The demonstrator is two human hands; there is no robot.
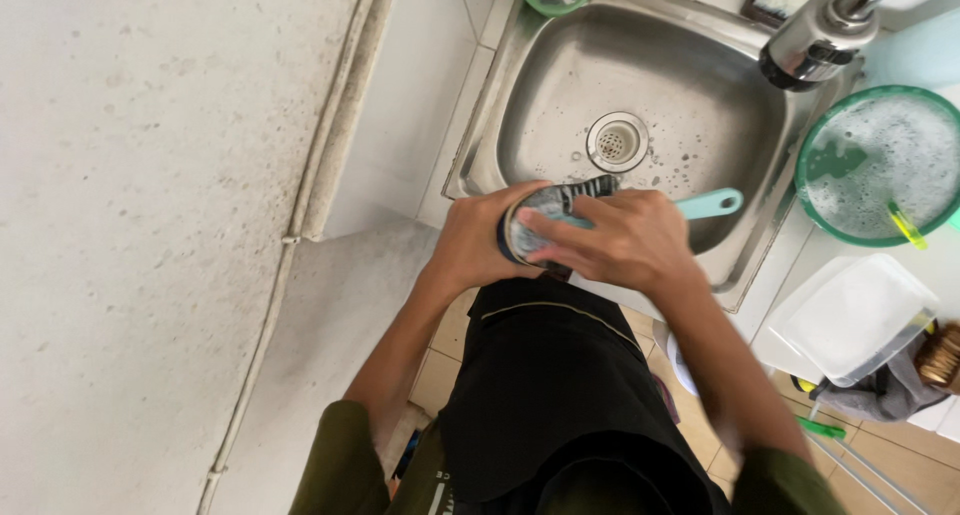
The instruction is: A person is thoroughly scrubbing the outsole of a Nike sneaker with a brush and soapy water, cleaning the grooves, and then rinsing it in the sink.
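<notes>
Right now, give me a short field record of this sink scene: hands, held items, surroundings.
left hand: grips a dark round cup at the sink's near edge
right hand: holds a teal-handled brush, its head at the cup's mouth
sink: steel, drain open, suds scattered
faucet: top right
green basin: sudsy water, right of sink
clear plastic container: upside down on the counter

bare forearms, olive-green sleeves pushed up near elbows, left hand (478, 243) & right hand (625, 241) bare, no gloves/rings visible, black apron w/ thin pale seam across the top
</notes>
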